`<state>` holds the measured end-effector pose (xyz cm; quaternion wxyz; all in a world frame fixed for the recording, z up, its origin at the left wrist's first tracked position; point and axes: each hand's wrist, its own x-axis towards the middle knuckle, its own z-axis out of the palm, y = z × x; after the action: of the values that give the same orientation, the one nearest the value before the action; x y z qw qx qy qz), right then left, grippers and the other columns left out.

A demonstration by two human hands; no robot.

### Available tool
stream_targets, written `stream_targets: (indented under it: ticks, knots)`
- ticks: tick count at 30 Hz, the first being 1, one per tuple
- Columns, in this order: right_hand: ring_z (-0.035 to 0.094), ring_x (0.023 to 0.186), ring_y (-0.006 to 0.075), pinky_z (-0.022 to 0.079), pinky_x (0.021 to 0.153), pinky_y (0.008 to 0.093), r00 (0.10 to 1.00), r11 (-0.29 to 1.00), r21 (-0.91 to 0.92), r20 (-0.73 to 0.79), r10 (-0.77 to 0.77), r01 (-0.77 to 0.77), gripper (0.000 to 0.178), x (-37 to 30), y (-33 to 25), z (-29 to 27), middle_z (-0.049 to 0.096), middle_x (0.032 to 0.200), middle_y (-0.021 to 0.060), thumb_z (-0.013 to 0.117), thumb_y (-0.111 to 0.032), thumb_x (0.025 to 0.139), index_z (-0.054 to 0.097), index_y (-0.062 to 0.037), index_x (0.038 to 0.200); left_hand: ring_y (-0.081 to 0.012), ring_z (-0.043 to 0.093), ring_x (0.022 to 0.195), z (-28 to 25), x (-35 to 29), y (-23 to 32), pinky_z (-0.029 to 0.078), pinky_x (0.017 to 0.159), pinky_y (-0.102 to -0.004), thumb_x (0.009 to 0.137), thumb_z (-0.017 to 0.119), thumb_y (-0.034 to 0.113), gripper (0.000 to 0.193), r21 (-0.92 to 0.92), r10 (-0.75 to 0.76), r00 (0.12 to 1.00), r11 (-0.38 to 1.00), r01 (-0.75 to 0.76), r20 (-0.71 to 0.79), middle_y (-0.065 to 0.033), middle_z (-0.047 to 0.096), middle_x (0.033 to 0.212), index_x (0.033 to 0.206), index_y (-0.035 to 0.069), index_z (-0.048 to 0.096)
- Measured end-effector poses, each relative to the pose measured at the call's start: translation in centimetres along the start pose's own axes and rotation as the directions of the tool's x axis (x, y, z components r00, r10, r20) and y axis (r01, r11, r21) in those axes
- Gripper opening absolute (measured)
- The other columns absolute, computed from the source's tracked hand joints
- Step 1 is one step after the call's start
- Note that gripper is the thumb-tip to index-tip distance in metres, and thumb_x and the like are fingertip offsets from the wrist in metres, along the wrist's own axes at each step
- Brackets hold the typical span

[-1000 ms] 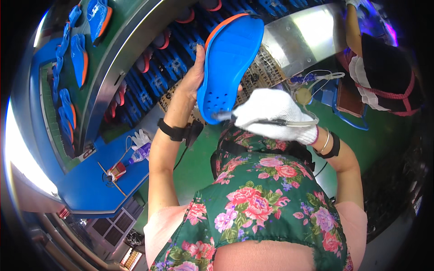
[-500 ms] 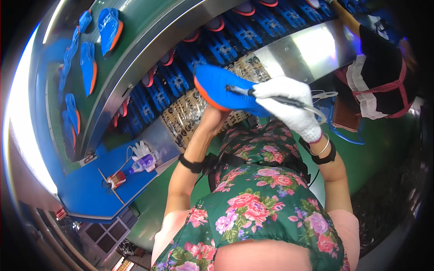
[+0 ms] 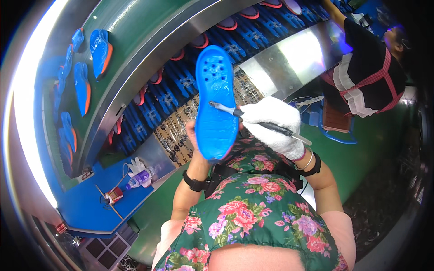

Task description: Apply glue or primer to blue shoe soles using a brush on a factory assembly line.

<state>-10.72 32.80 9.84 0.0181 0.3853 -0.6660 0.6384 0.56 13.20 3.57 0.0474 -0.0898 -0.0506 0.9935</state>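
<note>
My left hand (image 3: 192, 133) is closed on a blue shoe sole (image 3: 217, 128) from beneath, and most of its fingers are hidden behind it. The sole stands lengthwise before me, its wet, glossy face toward me and a cluster of small holes at the far end. In a white knitted glove, my right hand (image 3: 273, 121) grips a thin brush (image 3: 224, 108) with a dark handle. The brush tip meets the middle of the sole, or lies just over it.
Beyond a metal rail, a green conveyor (image 3: 126, 20) carries several blue-and-orange soles (image 3: 100, 52). Shoe uppers on blue racks (image 3: 185, 83) fill the channel ahead. A purple-labelled bottle (image 3: 139, 179) lies on the blue side table (image 3: 77, 189). A co-worker (image 3: 368, 67) is at right.
The sole has turned from a slant to nearly lengthwise, bringing its whole upper face into view. My right hand has come a little nearer, and the brush tip sits lower in the picture.
</note>
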Motion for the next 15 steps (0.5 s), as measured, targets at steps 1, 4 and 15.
stream_targets:
  ticks: [1, 4, 15]
  knots:
    - [0.072, 0.081, 0.0241, 0.056, 0.072, 0.0341, 0.998, 0.997, -0.052, -0.005, -0.059, 0.058, 0.016, 0.4, -0.1, -0.2, 0.076, 0.095, 0.0113, 0.080, -0.002, 0.078, 0.077, -0.0047, 0.093, -0.0475, 0.052, 0.131, -0.4, 0.0, -0.2, 0.046, 0.108, -0.0617, 0.078, 0.066, 0.057, 0.102, -0.023, -0.003, 0.998, 1.000, 0.005, 0.061, -0.0290, 0.041, 0.153, 0.157, 0.005, 0.029]
    - [0.073, 0.081, 0.0249, 0.057, 0.072, 0.0347, 0.992, 0.985, -0.117, -0.005, -0.126, 0.125, 0.018, 1.8, -0.6, -0.6, 0.076, 0.094, 0.0117, 0.081, -0.002, 0.076, 0.076, -0.0046, 0.092, -0.0391, 0.057, 0.129, -0.3, 1.4, -0.7, 0.046, 0.109, -0.0569, 0.079, 0.069, 0.049, 0.090, 0.259, 0.068, 0.998, 0.964, -0.061, -0.016, -0.0221, 0.054, 0.145, 0.152, 0.005, 0.042]
    - [0.071, 0.090, 0.0278, 0.056, 0.078, 0.0364, 0.952, 0.918, -0.254, 0.046, -0.302, 0.303, 0.032, 5.8, -1.1, -0.4, 0.075, 0.108, 0.0137, 0.078, -0.005, 0.075, 0.077, -0.0058, 0.107, -0.0359, 0.049, 0.137, -1.2, 0.9, -2.4, 0.039, 0.115, -0.0567, 0.092, 0.059, 0.066, 0.087, 0.003, 0.003, 0.995, 1.000, -0.003, 0.101, -0.0167, 0.048, 0.152, 0.155, 0.011, 0.036]
